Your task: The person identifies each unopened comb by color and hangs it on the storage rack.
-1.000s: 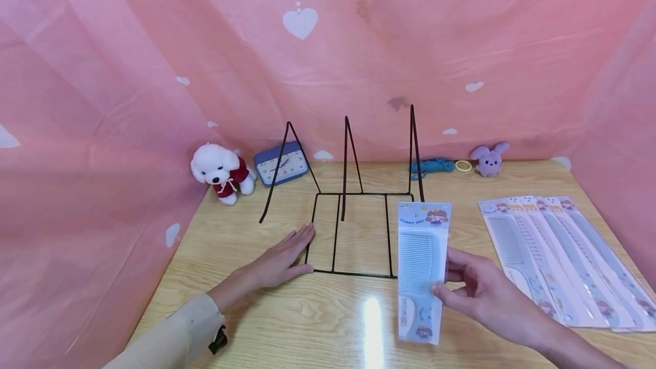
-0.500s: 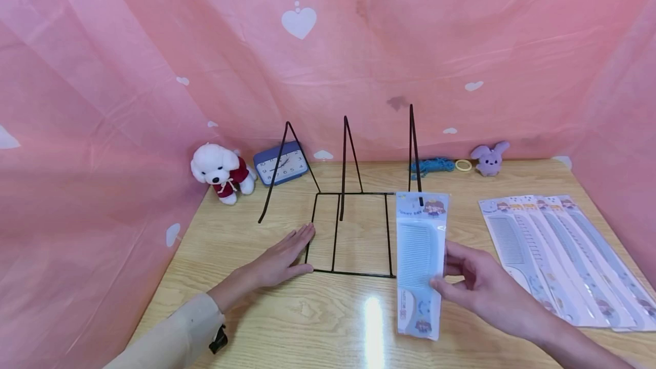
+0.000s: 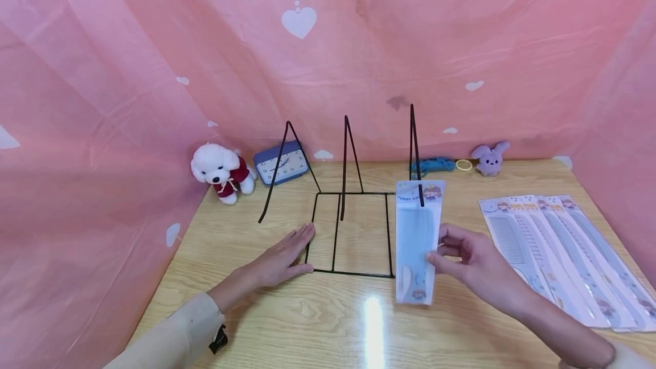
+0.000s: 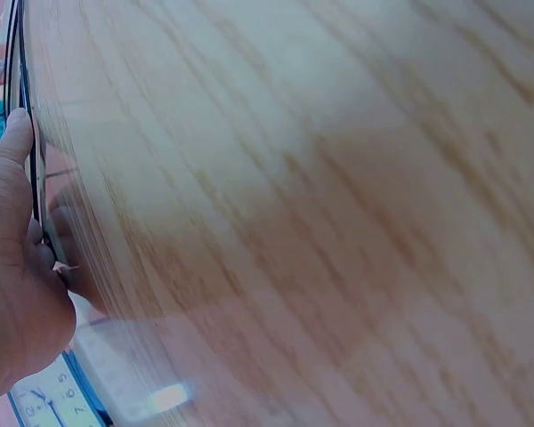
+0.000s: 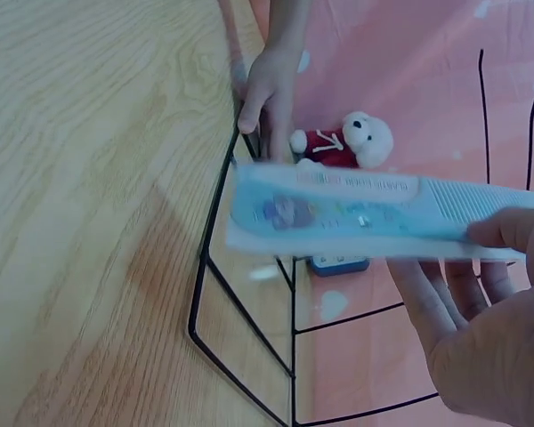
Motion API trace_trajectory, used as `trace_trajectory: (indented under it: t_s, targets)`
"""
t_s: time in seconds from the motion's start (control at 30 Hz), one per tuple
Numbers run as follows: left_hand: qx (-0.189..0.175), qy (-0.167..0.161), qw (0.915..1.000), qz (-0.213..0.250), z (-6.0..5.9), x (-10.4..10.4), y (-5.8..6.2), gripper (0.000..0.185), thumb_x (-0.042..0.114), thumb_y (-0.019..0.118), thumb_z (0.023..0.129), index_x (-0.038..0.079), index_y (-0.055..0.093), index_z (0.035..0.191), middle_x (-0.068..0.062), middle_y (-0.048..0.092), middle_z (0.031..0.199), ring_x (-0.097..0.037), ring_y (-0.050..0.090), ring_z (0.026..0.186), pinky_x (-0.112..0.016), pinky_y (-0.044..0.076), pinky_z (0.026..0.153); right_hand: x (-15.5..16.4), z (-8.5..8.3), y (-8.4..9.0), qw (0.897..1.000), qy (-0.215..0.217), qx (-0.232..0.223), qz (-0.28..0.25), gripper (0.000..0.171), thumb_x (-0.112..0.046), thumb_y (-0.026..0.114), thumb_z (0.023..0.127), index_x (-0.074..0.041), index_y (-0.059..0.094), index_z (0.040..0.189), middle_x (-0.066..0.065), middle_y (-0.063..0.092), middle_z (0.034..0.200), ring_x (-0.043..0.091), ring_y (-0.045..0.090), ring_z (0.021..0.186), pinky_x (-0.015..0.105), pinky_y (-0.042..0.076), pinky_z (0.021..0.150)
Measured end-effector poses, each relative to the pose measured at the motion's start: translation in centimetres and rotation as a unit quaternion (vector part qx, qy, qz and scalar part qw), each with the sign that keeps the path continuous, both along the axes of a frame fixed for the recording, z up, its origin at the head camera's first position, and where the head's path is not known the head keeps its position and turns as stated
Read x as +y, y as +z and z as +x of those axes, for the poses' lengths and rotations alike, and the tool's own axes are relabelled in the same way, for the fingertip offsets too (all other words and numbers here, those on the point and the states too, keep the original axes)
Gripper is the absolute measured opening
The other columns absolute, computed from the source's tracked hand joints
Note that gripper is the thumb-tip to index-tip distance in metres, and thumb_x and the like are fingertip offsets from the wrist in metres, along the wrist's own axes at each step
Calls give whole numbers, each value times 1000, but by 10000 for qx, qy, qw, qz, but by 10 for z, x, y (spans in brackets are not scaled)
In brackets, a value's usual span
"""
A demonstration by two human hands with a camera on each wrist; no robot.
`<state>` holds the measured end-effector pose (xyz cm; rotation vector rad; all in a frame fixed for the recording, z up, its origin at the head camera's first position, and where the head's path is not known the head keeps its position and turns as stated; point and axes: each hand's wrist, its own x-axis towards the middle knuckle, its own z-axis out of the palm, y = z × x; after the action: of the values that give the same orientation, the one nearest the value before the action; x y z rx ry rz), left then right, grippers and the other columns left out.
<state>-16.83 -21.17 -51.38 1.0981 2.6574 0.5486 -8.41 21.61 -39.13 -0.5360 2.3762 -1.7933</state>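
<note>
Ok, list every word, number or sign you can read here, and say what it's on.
"10", "11", "12", "1", "2", "3": hour numerals on the blue alarm clock.
Packaged comb held by the right hand: header print too blurred to read.
Packaged combs on the table: print too small to read.

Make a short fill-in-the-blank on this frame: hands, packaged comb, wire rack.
1. The right hand pinches a pale blue packaged comb against the black wire rack's ____ upright prong.
2. The left hand lies flat on the wooden ____, touching the rack's base.
3. The white plush dog sits beside a blue ____.

Missing words: rightmost; table; clock
</note>
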Motion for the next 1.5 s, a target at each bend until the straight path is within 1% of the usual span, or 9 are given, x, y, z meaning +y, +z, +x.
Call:
trace_trajectory:
  t_s: [0.17, 0.3, 0.53, 0.7, 0.87, 1.03, 1.2, 1.3, 1.5]
  targets:
    - [73, -39, 10000, -3, 0, 0, 0, 88, 43, 58, 110, 0, 10, 169, -18, 8, 177, -30, 8, 163, -46, 13, 131, -3, -12, -1, 9968, -719, -336, 57, 17, -7, 72, 102, 4, 63, 112, 9, 70, 101, 10, 75, 93, 29, 64, 79]
    - [87, -80, 9999, 32, 0, 0, 1, 87, 41, 59, 110, -1, 10, 169, -20, 8, 176, -31, 8, 163, -47, 13, 131, -3, -23, -4, 9932, -1028, -544, -18, 22, -15, 73, 103, 4, 66, 114, 6, 75, 101, 12, 75, 91, 29, 63, 82]
    - [89, -96, 9999, 11, -1, 0, -1, 88, 43, 58, 110, 0, 10, 169, -19, 7, 177, -30, 7, 163, -46, 12, 131, 0, -42, -13, 9897, -1376, -338, -182, 28, -19, 75, 102, 5, 71, 118, 1, 76, 101, 12, 75, 92, 26, 63, 83]
    - [127, -105, 9999, 24, -2, -1, -3, 88, 44, 58, 110, 0, 10, 169, -19, 7, 177, -30, 8, 163, -46, 13, 131, 4, -59, -15, 9860, -1479, -471, -618, 22, -19, 75, 102, -3, 76, 117, -8, 77, 102, 9, 75, 94, 24, 62, 85]
    - [137, -123, 9998, 69, -2, -1, -4, 88, 44, 57, 110, 0, 10, 169, -18, 7, 177, -31, 8, 163, -46, 13, 131, 8, -77, -15, 9763, -1509, -777, -1346, 17, -16, 75, 102, -10, 80, 116, -9, 79, 104, 8, 77, 94, 22, 61, 86]
    - [118, -82, 9999, 41, -1, -1, -2, 88, 44, 57, 110, 1, 9, 169, -18, 6, 177, -31, 8, 163, -46, 12, 131, 7, -93, -15, 9662, -1611, -794, -1847, 21, -14, 79, 98, -6, 80, 118, -7, 80, 104, 8, 77, 95, 24, 61, 87]
    - [106, -33, 9999, -6, 0, -1, -2, 88, 46, 56, 110, 2, 8, 170, -16, 5, 177, -30, 7, 163, -45, 12, 131, 5, -104, -14, 9636, -1798, -739, -1833, 32, -17, 80, 97, 0, 76, 125, -7, 77, 108, 7, 76, 97, 25, 60, 88]
    - [96, -18, 9999, -22, 0, -2, -3, 88, 46, 55, 110, 3, 8, 170, -16, 5, 177, -29, 7, 163, -45, 12, 131, 4, -110, -13, 9617, -1897, -779, -1821, 27, -16, 80, 98, -2, 78, 121, -8, 77, 107, 6, 76, 95, 25, 60, 87]
    - [89, -13, 10000, -28, 0, -1, -2, 87, 46, 55, 110, 2, 8, 170, -16, 5, 177, -29, 7, 163, -45, 12, 131, 0, -122, -13, 9521, -1992, -837, -2164, 13, -10, 79, 97, -8, 82, 110, -6, 76, 103, 6, 77, 90, 28, 60, 88]
